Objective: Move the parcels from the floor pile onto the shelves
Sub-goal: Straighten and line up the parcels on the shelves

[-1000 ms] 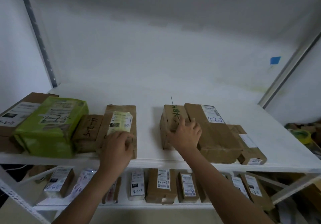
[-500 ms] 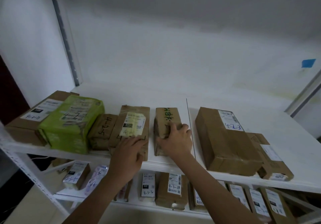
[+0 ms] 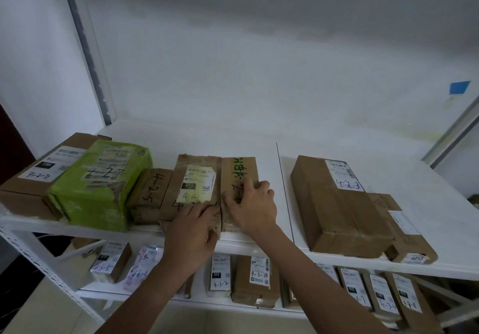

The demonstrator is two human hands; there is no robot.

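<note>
White shelving against a pale wall fills the view, and the upper shelf (image 3: pixel 337 136) is where the work is going on. On it the right hand (image 3: pixel 252 205) has its grip on a narrow brown parcel with green lettering (image 3: pixel 237 167): the thumb lies on top and the fingers bend over its right edge. This parcel stands flush against a labelled brown parcel (image 3: pixel 193 175) to its left. The left hand (image 3: pixel 193 232) lies flat on that one's near end with the fingers stretched out, pressing and clasping nothing.

Further left sit a small brown parcel marked 4-2-5 (image 3: pixel 153 191), a green-wrapped parcel (image 3: pixel 101 185) and a cardboard box (image 3: pixel 33 178), all packed in one row. To the right, well apart across bare shelf, a large brown parcel (image 3: pixel 334 204) touches a flatter parcel (image 3: pixel 404 230). More labelled parcels line the lower shelf (image 3: pixel 160 296).

Shelving looks well advanced, and this step seems to be closing up the row. The floor pile is out of view, so what is left cannot be told.
</note>
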